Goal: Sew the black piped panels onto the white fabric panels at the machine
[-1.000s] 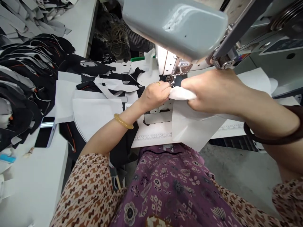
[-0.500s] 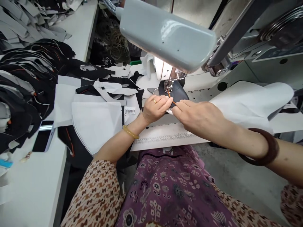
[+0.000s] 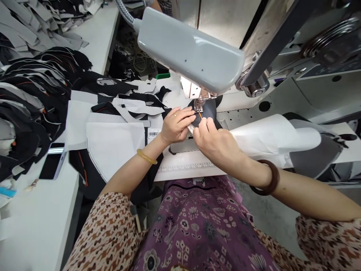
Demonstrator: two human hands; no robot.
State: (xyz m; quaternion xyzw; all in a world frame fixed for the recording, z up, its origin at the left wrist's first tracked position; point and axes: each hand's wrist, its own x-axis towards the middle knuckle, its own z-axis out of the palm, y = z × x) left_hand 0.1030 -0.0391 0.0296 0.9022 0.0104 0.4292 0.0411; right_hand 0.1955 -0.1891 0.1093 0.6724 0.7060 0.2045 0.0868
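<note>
Under the presser foot (image 3: 199,107) of a sewing machine lies a dark fabric piece (image 3: 209,109), with a narrow orange strip (image 3: 200,115) running along it from the foot. My left hand (image 3: 178,125) rests at the left of the foot, fingers stretched out and lying flat over the work. Close beside it, my right hand (image 3: 216,141) pinches the orange strip and fabric edge just in front of the foot. White-backed fabric (image 3: 270,137) spreads to the right from beneath that hand. What sits under both palms is hidden.
A grey machine housing (image 3: 191,49) hangs above the work. To the left lie white panels (image 3: 115,146), fabric strips (image 3: 138,107) and a barcode label (image 3: 153,133). A phone (image 3: 52,161) and a heap of dark cut pieces (image 3: 31,109) cover the side table. A printed ruler (image 3: 186,167) edges the machine bed.
Both hands have shifted left, and my left fingers have straightened from a pinch and spread. The white-backed fabric at the right has been drawn left, showing grey fabric behind it.
</note>
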